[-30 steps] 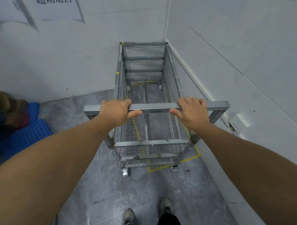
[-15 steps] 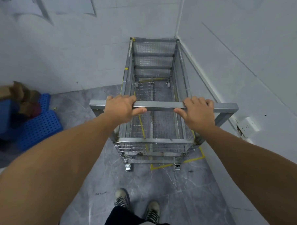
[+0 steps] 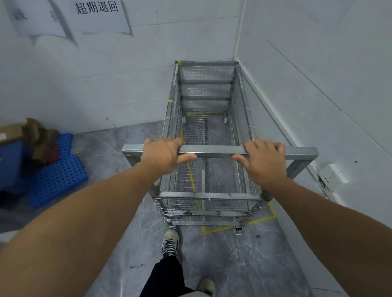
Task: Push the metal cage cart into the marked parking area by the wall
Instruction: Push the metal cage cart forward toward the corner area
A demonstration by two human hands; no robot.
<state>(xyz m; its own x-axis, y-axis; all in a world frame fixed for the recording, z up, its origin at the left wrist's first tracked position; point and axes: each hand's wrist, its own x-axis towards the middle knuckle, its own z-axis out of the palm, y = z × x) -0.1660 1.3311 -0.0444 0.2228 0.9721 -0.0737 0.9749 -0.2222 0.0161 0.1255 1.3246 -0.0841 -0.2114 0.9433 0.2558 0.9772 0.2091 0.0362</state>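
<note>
The metal cage cart is a long empty wire-mesh box on small wheels, standing in the room's corner with its far end at the back wall and its right side along the right wall. My left hand and my right hand both grip its grey square-tube handle bar. Yellow floor tape marks the parking area; the near corner of it shows just beyond the cart's near wheels, and more tape is visible through the mesh floor.
Blue perforated plastic pallets with brown cardboard boxes lie at the left. Paper signs hang on the back wall. A wall socket sits low on the right wall. My feet stand on grey marble floor behind the cart.
The cart has rolled deeper into the corner with both hands still on the bar. My left foot has stepped forward up to the cart's near wheel.
</note>
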